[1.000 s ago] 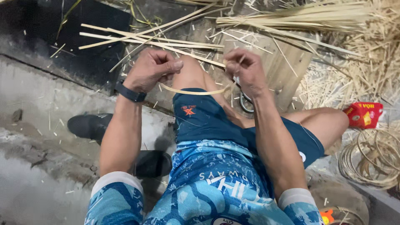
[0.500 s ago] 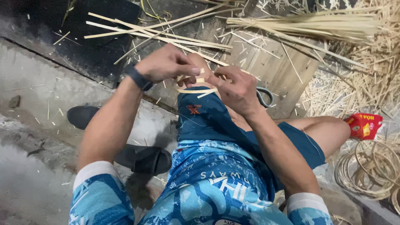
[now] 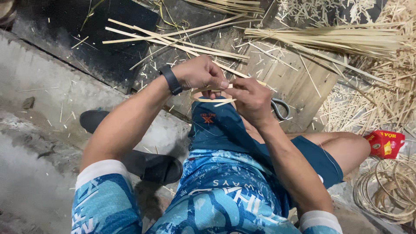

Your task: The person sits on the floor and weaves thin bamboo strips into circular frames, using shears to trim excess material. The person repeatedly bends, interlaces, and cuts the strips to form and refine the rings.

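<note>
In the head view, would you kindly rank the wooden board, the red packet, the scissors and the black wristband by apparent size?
1. Wooden board, largest.
2. Red packet.
3. Scissors, partly hidden behind the right hand, so unsure against the packet.
4. Black wristband on the left hand's wrist, smallest.

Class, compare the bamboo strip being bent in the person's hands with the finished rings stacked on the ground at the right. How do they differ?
The strip is one partly curled loop with loose ends; the rings are many closed hoops. The strip is held up between the left hand and right hand; the rings lie flat in a pile. Both are pale bamboo.
</note>
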